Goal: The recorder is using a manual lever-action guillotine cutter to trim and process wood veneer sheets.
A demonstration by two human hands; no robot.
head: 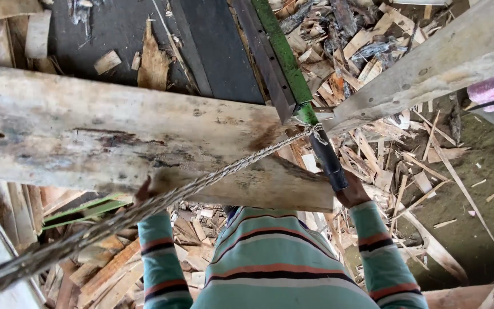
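The right hand (353, 193) was clenched around the near end of a lever handle (328, 160), black at the grip and green further up. The handle's long axis ran from that hand away and to the left, climbing toward a dark metal rail (258, 51) at the far side of the scene. The handle lay directly ahead of the right hand – far closer to it than to the left.

The left hand (144, 191) sat under the near edge of a thick, weathered plank (115, 137) lying crosswise; only a little of it showed, so whether it gripped the wood or merely pressed against it could not be told. A twisted rope (212, 174) was tied to the handle just above the black grip and ran down to the near left, passing beside the left hand. Wood scraps (373, 51) littered the ground – thickest at the far right
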